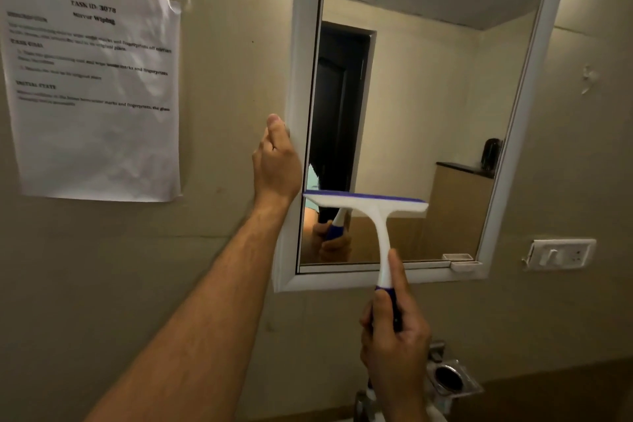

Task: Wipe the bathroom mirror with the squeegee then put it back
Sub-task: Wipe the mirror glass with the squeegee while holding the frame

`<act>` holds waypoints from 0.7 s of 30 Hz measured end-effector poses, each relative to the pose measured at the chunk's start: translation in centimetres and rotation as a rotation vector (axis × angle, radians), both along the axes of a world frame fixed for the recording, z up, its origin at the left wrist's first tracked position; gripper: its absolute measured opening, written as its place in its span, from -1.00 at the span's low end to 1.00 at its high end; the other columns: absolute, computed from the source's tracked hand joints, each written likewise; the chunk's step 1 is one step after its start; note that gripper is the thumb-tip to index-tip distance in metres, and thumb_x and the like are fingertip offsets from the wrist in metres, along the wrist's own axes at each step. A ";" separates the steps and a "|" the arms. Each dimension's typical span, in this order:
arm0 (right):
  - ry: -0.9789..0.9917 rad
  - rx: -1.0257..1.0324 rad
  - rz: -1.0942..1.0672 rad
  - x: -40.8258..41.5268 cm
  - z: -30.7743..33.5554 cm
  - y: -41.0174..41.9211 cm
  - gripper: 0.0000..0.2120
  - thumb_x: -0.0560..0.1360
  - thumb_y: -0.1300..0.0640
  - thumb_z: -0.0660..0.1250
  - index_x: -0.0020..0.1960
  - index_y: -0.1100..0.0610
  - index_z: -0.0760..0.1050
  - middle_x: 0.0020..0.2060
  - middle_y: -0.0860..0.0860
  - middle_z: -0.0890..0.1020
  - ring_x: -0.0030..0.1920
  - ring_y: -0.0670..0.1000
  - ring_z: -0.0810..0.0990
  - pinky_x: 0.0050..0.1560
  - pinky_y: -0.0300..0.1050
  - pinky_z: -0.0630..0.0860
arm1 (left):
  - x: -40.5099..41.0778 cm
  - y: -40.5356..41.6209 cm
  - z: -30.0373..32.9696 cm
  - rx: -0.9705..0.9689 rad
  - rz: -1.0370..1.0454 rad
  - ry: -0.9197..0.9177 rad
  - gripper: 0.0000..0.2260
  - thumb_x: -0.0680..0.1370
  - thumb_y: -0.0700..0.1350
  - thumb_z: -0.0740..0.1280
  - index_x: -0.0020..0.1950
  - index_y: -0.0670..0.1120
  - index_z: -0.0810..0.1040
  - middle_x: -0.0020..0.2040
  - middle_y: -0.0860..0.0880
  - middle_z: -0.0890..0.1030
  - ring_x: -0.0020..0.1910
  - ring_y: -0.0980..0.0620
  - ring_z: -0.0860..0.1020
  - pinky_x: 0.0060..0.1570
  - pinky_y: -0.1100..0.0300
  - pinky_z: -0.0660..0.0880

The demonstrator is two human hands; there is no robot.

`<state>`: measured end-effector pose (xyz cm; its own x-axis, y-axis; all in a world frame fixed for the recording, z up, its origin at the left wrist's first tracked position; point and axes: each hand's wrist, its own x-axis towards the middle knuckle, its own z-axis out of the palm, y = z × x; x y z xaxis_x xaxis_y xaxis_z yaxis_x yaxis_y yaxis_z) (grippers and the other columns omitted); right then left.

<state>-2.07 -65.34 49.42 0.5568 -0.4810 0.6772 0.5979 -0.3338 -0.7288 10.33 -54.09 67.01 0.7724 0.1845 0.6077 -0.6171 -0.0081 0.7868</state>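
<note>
The mirror (pixel 428 113) hangs in a white frame on the beige wall. The right hand (pixel 394 343) is closed around the blue grip of the squeegee (pixel 370 212), thumb laid along its white neck; the blade lies across the lower part of the mirror glass, level, reaching from the left edge past the middle. The left hand (pixel 275 161) grips the mirror's left frame edge, fingers curled behind it. A printed sheet (pixel 92 89) is stuck left of the mirror, a switch plate (pixel 561 253) right of it.
</note>
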 end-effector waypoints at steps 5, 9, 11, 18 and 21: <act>-0.054 0.010 -0.031 1.6 4.5 -0.5 -0.56 0.61 0.10 0.19 0.42 -0.27 0.33 -0.26 0.16 0.52 -0.40 0.01 0.40 -0.49 -0.18 0.40 | 0.4 0.0 -3.5 -0.018 -0.121 0.148 -0.42 0.63 0.23 -0.15 0.51 -0.08 0.25 0.46 -0.10 0.33 0.43 -0.02 0.29 0.40 0.15 0.12; -0.098 -0.016 -0.062 2.4 4.4 -0.2 -0.54 0.63 0.17 0.19 0.43 -0.23 0.34 -0.33 0.14 0.48 -0.43 0.01 0.37 -0.49 -0.19 0.40 | -0.3 -0.1 -4.8 -0.041 -0.050 0.092 -0.54 0.68 0.08 -0.10 0.51 -0.09 0.23 0.47 -0.07 0.31 0.44 0.03 0.25 0.21 0.28 0.10; -0.104 -0.043 -0.065 2.2 2.7 -0.2 -0.55 0.61 0.13 0.19 0.42 -0.24 0.35 -0.40 0.06 0.45 -0.47 -0.02 0.35 -0.52 -0.18 0.39 | -0.3 0.0 -4.8 -0.065 -0.053 0.069 -0.60 0.69 0.06 -0.07 0.41 -0.03 0.37 0.36 -0.04 0.43 0.34 0.06 0.37 0.20 0.28 0.17; -0.003 -0.057 -0.106 0.9 -2.7 -0.3 -0.52 0.45 -0.36 0.22 0.36 -0.38 0.35 -0.44 0.01 0.49 -0.49 -0.02 0.40 -0.48 -0.15 0.42 | 0.4 -0.2 -5.3 -0.120 -0.028 0.036 -0.67 0.68 0.05 -0.01 -0.29 0.13 0.24 -0.33 0.09 0.37 -0.36 0.27 0.47 -0.19 0.27 0.47; -0.048 -0.081 -0.099 1.0 -0.2 -1.3 -0.60 0.55 -0.08 0.21 0.38 -0.31 0.38 -0.35 0.10 0.53 -0.47 0.00 0.43 -0.48 -0.15 0.45 | 0.6 -0.4 -5.1 -0.105 0.009 0.036 -0.65 0.69 0.01 -0.01 -0.31 0.12 0.22 -0.35 0.13 0.27 -0.46 0.45 0.41 -0.38 0.56 0.33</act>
